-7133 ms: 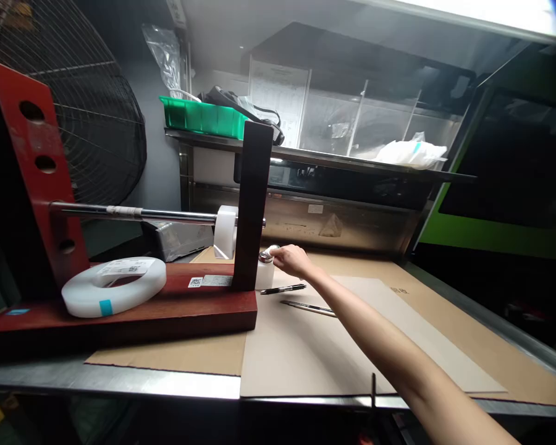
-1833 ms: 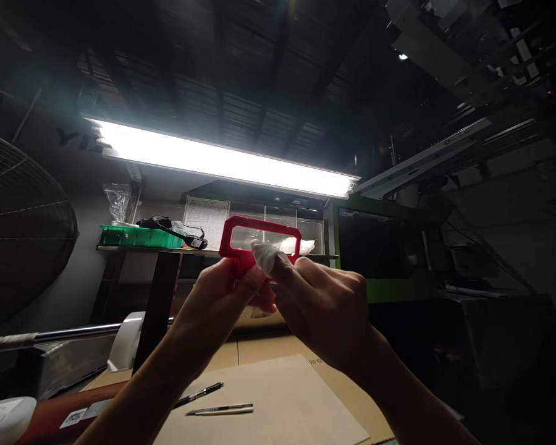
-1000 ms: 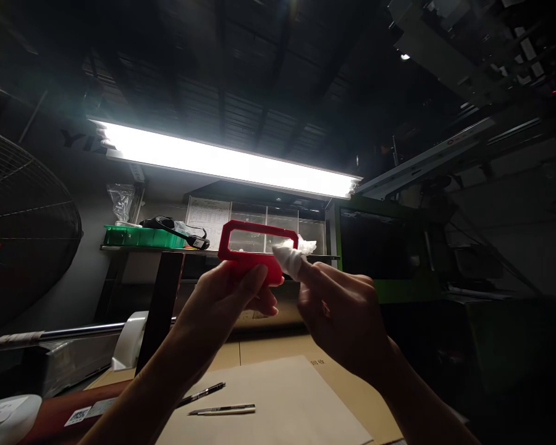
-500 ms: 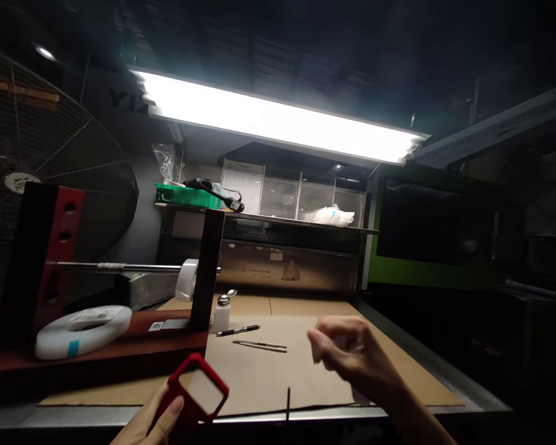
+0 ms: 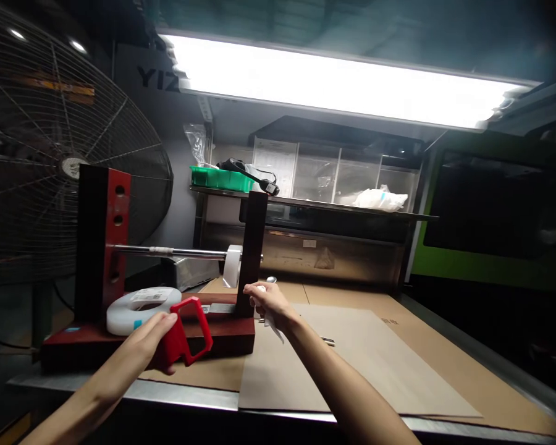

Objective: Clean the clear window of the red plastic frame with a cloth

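My left hand (image 5: 151, 337) is closed round a red plastic frame-shaped part (image 5: 178, 341) with a square opening, held in front of the dark red stand (image 5: 241, 337). My right hand (image 5: 271, 304) has its fingers pinched on a crumpled white wipe (image 5: 274, 327), whose end hangs below the palm. It is over the bench beside the stand's right post. Behind this hand, a small bottle is mostly hidden; only its raised metal lid (image 5: 271, 279) shows. The end of a pair of tweezers (image 5: 328, 341) sticks out past my right forearm.
A clear film roll (image 5: 120, 315) lies on the stand's base, and a narrower white roll (image 5: 232, 266) hangs on its metal rod. Cardboard (image 5: 361, 371) covers the bench. A shelf behind holds a green bin (image 5: 220, 178). A large fan (image 5: 74, 167) stands left.
My view has turned left. My right hand has moved left and forward to the bottle, and the white wipe now shows clearly. My left hand has lifted the red frame-shaped part.
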Motion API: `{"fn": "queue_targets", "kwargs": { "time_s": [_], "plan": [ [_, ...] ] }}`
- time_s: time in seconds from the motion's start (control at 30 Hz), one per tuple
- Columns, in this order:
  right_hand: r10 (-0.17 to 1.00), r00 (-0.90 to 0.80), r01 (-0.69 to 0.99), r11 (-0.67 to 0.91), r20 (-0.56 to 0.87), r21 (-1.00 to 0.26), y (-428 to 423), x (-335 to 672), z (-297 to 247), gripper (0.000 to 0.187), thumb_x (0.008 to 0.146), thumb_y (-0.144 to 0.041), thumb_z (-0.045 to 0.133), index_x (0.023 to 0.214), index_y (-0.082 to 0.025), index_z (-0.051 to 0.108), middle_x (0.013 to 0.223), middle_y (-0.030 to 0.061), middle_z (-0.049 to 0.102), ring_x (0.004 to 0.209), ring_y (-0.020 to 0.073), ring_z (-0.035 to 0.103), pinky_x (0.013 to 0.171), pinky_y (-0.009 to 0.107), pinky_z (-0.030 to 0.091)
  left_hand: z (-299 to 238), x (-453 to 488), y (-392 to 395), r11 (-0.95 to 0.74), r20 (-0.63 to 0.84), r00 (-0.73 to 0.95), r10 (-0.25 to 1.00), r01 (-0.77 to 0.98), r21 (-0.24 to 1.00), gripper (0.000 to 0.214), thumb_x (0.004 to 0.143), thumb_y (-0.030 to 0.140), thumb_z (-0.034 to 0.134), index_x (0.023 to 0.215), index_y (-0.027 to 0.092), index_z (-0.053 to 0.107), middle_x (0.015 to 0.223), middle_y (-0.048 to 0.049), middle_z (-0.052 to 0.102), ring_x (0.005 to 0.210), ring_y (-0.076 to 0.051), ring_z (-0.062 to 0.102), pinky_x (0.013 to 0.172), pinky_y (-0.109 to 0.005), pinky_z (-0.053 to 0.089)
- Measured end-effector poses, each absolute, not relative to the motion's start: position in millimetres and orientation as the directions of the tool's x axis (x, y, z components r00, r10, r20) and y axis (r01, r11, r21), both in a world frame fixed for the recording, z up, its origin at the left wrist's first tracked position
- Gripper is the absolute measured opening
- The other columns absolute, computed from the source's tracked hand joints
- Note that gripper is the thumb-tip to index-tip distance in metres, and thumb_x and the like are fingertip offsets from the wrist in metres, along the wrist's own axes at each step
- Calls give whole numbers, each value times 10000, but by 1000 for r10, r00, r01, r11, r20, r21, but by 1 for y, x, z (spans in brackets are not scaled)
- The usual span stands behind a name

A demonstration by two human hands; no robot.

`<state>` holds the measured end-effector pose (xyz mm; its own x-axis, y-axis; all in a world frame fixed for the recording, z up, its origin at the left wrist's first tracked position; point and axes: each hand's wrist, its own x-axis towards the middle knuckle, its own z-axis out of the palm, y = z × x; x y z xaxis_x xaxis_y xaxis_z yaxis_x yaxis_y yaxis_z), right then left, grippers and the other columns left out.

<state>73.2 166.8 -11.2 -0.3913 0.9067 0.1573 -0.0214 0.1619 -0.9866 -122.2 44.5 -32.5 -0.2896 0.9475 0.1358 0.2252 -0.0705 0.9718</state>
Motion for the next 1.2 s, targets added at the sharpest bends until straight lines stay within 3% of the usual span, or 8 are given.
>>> {"fn": "queue_targets", "kwargs": {
  "time_s": [0.1, 0.3, 0.57, 0.67, 0.83, 1.03, 1.2],
  "plan": [
    [908, -391, -64, 136, 150, -989, 182, 57, -17, 212, 721, -338, 623, 683, -146, 539, 425, -93, 403, 362, 31, 263, 369, 195, 170, -31, -119, 60, -31, 79, -311, 947, 156, 987, 388, 725, 615, 514, 750, 229, 549, 555, 5, 579, 547, -223, 578, 465, -310, 487],
    [908, -384, -130, 124, 165, -984, 193, 44, -26, 204, 615, -307, 672, 643, -148, 546, 406, -107, 350, 363, 33, 235, 370, 211, 146, -27, -119, 83, 9, 33, -310, 950, 132, 991, 418, 759, 552, 500, 950, 192, 591, 493, 17, 531, 492, -194, 515, 397, -268, 430],
    [926, -294, -172, 191, 236, -966, 180, 42, -32, 133, 616, -263, 622, 625, -154, 547, 424, -90, 387, 391, 40, 279, 388, 203, 191, -14, -114, 99, 55, -8, -241, 970, 189, 980, 476, 681, 591, 579, 894, 175, 670, 513, -34, 591, 496, -180, 511, 369, -211, 338],
    [925, -288, -157, 210, 248, -965, 167, 47, -38, 129, 618, -267, 623, 621, -161, 550, 427, -85, 397, 395, 45, 286, 386, 202, 198, -11, -110, 107, 76, -29, -202, 979, 229, 970, 534, 663, 655, 553, 854, 177, 694, 471, -33, 570, 455, -179, 486, 358, -224, 314],
    [921, -302, -116, 222, 247, -968, 145, 57, -55, 110, 607, -253, 625, 599, -160, 567, 432, -75, 414, 412, 54, 318, 406, 204, 231, -8, -99, 114, 82, -44, -137, 990, 288, 954, 678, 646, 755, 473, 975, 195, 667, 484, -7, 572, 435, -162, 470, 367, -223, 296],
    [920, -318, -36, 230, 230, -972, 131, 67, -63, 104, 620, -244, 616, 591, -153, 573, 477, -55, 456, 447, 54, 339, 434, 202, 248, -6, -90, 120, 92, -57, -102, 993, 372, 924, 638, 564, 686, 636, 932, 165, 634, 478, 12, 570, 429, -142, 475, 395, -225, 340],
    [920, -312, 7, 252, 237, -968, 132, 72, -66, 108, 636, -243, 613, 598, -150, 574, 500, -49, 468, 475, 57, 355, 454, 199, 265, -11, -90, 128, 57, -37, -58, 998, 389, 920, 624, 570, 646, 661, 943, 149, 602, 502, 6, 587, 423, -140, 487, 387, -224, 321]
  ]
}}
